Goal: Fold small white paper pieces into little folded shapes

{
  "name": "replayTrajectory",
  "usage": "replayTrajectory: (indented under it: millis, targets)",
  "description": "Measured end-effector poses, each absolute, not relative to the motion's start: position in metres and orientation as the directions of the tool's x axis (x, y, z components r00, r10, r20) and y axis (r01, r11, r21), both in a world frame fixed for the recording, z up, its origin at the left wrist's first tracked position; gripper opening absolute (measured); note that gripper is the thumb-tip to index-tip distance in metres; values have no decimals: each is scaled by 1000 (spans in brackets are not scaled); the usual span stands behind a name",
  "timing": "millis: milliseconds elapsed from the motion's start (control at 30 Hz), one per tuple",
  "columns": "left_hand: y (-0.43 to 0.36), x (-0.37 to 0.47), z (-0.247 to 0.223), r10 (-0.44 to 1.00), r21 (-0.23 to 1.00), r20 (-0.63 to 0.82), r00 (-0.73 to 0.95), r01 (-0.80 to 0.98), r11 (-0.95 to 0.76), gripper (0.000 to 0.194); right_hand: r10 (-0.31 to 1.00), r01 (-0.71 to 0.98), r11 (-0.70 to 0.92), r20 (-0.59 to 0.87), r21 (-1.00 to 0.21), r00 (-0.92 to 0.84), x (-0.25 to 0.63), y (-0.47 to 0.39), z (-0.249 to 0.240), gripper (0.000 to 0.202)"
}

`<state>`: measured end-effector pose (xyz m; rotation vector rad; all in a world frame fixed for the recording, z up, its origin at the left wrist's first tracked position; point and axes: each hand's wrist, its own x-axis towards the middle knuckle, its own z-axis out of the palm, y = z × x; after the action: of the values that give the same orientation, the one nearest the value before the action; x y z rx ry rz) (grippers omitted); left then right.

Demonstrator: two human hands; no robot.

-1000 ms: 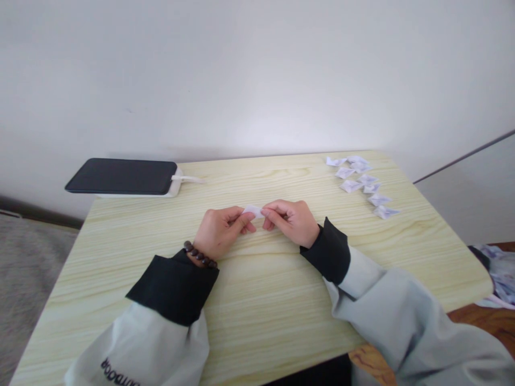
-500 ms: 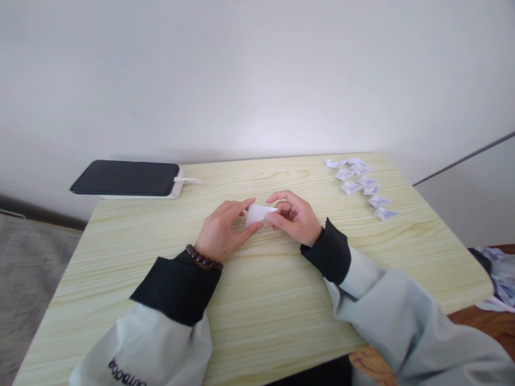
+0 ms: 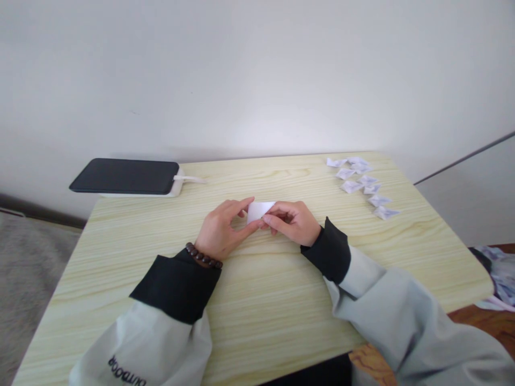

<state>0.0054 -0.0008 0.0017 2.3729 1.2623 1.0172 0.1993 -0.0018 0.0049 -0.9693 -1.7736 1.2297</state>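
Note:
A small white piece of folded paper (image 3: 258, 210) is held between my two hands above the middle of the table. My left hand (image 3: 223, 225) grips its left side, thumb at the lower edge and index finger at the upper corner. At the paper's right side, my right hand (image 3: 295, 221) pinches it with thumb and index finger, covering the right corner. Several folded paper boats (image 3: 352, 186) lie in a loose line at the table's far right.
A black-screened phone (image 3: 126, 176) rests on a white block at the back left, with a white cable (image 3: 193, 179) plugged in. The light wood-grain table (image 3: 273, 300) meets a white wall (image 3: 257, 80) behind. Crumpled fabric (image 3: 502, 276) shows beyond the right edge.
My right index finger has come down onto the paper's upper right edge, closing the pinch. The paper has turned slightly, showing a slanted right edge. My left hand has hardly moved.

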Motion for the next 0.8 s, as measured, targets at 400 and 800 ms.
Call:
replayTrajectory:
  millis: [400,800]
  targets:
    - [-2,7,2,772,461,484,412,630,-625,46,933,259,225,131,-939,-336,194,-4,5,10]
    - [-4,8,0,704,314,578,413,684,-659,43,934,446,330,220,-832,-280,194,-8,3,13]
